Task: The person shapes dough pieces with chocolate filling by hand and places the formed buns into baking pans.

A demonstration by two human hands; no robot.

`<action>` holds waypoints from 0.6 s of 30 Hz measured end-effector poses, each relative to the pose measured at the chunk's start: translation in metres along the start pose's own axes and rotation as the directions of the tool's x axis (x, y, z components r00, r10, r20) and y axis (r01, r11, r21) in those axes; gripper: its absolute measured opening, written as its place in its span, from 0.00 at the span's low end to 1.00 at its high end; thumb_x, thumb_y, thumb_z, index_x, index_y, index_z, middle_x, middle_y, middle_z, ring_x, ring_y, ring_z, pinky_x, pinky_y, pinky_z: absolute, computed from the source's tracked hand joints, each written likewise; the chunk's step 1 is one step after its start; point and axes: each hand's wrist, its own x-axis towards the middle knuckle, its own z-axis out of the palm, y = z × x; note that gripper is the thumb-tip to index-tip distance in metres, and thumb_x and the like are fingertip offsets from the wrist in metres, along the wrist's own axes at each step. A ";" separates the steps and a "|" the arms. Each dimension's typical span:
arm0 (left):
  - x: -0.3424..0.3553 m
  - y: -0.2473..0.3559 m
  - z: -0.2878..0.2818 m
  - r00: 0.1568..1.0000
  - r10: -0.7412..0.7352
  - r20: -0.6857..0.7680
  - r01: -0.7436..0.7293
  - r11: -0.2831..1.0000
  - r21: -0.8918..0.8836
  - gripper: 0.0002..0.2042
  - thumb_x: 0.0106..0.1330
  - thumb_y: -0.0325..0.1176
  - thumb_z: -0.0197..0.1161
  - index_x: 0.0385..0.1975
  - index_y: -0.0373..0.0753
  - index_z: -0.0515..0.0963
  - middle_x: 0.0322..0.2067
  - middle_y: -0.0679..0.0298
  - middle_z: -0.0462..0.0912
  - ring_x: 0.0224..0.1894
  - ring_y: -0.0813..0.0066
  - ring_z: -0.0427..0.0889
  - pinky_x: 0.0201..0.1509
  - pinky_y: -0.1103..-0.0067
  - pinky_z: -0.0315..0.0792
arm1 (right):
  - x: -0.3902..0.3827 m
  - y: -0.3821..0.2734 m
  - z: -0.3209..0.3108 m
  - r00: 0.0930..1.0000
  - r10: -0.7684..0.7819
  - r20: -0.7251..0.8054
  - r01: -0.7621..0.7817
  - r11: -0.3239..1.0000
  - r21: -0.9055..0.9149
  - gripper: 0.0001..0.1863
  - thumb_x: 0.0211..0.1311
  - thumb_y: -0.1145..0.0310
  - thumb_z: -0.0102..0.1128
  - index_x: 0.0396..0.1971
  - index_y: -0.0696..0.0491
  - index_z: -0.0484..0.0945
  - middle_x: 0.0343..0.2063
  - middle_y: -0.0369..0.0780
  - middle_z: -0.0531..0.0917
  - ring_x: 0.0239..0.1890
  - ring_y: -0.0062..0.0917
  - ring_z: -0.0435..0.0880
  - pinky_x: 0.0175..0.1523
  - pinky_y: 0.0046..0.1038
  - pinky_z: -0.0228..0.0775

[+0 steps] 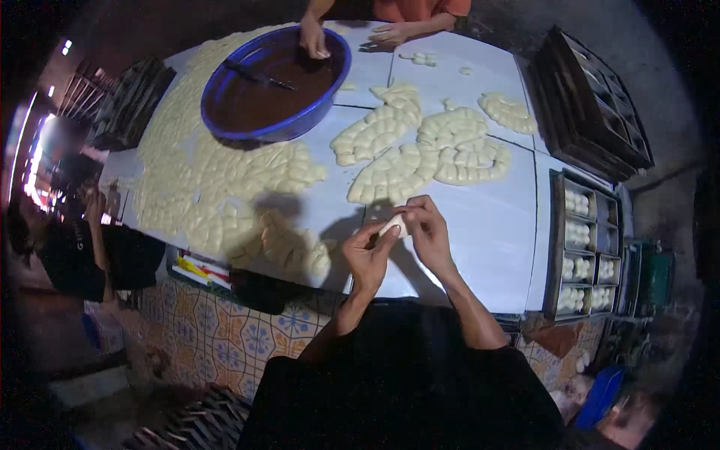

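Observation:
Between both hands, above the near edge of the white table (480, 240), is a small piece of pale dough (394, 224). My left hand (367, 256) pinches it from the left, thumb on top. On the other side, the bent fingers of my right hand (428, 236) close on its edge. Just beyond my hands lie clusters of shaped dough pieces (394, 174), set close together in rows. More dough pieces (217, 176) cover the table's left side. Behind them stands a blue basin (300, 120) of brown filling (262, 105), with a dark stick-like tool (259, 76) resting in it.
Across the table, a person in orange (420, 9) has one hand (313, 37) over the basin. At right are a tray of compartments (559, 247) with dough balls and stacked dark trays (577, 105). Another person (82, 240) is at left. Patterned tiles (225, 337) cover the floor.

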 end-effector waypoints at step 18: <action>0.351 0.041 -0.064 0.996 -0.003 0.085 -0.051 0.780 0.624 0.36 0.67 0.62 0.38 0.46 0.29 0.77 0.35 0.56 0.82 0.35 0.70 0.78 0.44 0.73 0.69 | 0.022 0.012 -0.011 0.979 0.107 0.172 -0.166 0.908 0.384 0.55 0.48 0.31 0.55 0.69 0.47 0.43 0.63 0.41 0.57 0.52 0.29 0.66 0.49 0.32 0.67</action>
